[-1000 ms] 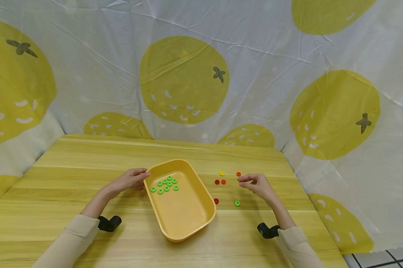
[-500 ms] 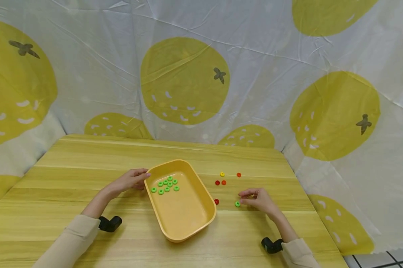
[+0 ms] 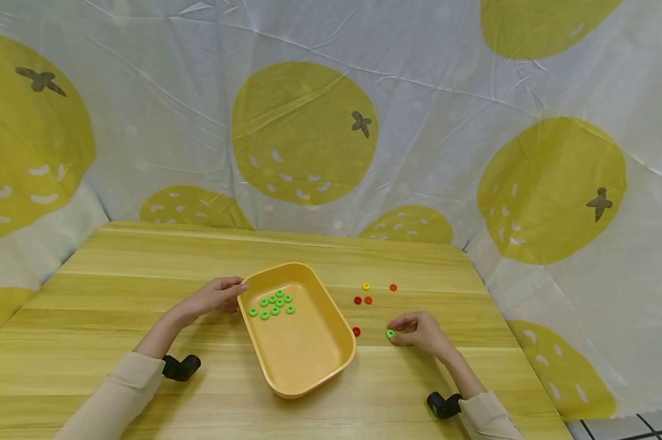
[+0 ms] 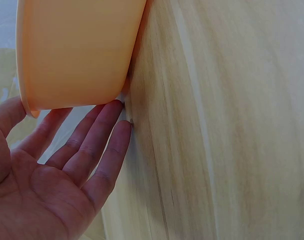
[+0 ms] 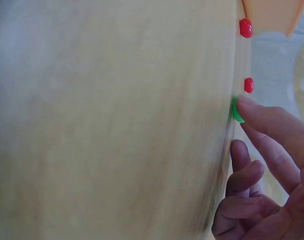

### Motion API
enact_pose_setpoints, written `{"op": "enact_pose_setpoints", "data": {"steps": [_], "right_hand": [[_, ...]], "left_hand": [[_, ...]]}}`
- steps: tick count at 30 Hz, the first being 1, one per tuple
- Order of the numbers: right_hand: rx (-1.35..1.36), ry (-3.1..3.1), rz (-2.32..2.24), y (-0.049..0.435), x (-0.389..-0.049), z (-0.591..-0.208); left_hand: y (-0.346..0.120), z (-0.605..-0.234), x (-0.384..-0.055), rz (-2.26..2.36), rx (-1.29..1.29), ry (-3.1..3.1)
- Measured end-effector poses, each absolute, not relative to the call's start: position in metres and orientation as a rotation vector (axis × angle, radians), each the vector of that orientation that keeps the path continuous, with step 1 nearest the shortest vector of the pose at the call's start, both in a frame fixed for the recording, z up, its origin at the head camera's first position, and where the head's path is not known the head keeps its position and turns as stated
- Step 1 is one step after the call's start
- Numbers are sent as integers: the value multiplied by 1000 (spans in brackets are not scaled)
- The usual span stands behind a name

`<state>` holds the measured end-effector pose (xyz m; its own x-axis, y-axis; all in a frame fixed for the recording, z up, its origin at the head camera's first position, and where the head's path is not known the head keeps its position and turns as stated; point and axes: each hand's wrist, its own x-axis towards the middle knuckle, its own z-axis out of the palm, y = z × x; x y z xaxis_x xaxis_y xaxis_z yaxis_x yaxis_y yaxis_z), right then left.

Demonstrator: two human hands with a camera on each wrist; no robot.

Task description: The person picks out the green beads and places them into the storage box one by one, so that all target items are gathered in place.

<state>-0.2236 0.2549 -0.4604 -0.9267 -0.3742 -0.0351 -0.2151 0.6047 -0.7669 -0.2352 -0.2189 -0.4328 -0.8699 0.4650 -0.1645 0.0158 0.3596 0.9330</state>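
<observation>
My left hand holds the far left corner of a yellow-orange plastic tray, thumb over its rim. In the left wrist view, the fingers reach under the tray's side, down by the tabletop. Several green ring-shaped beads lie together in the tray's far left part. To the tray's right, my right hand pinches one more green bead at the table surface between thumb and index finger. The right wrist view shows the thumb tip on that bead, the other fingers curled below.
On the wooden table, a dark red bead lies close to the tray's right side. Farther back are a yellow bead, another dark red bead and two orange ones. A fruit-print cloth hangs behind the table.
My right hand has come down and nearer from beside the back orange bead to the lone green bead, and its thumb and index finger have closed on it. The left hand and tray stay put.
</observation>
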Motion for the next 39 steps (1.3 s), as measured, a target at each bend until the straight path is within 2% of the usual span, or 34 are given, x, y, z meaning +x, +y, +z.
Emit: {"op": "enact_pose_setpoints", "data": {"steps": [12, 26, 32, 39], "right_hand": [[-583, 2631, -1177, 252, -225, -460], [-486, 2676, -1243, 246, -237, -442], [-534, 2726, -1261, 217, -255, -410], [-745, 2688, -1220, 153, -270, -375]], "left_hand": [[-218, -432, -236, 1510, 408, 2234], [-218, -433, -237, 1522, 425, 2217], [-219, -432, -236, 1509, 431, 2226], [-218, -432, -235, 1517, 434, 2221]]}}
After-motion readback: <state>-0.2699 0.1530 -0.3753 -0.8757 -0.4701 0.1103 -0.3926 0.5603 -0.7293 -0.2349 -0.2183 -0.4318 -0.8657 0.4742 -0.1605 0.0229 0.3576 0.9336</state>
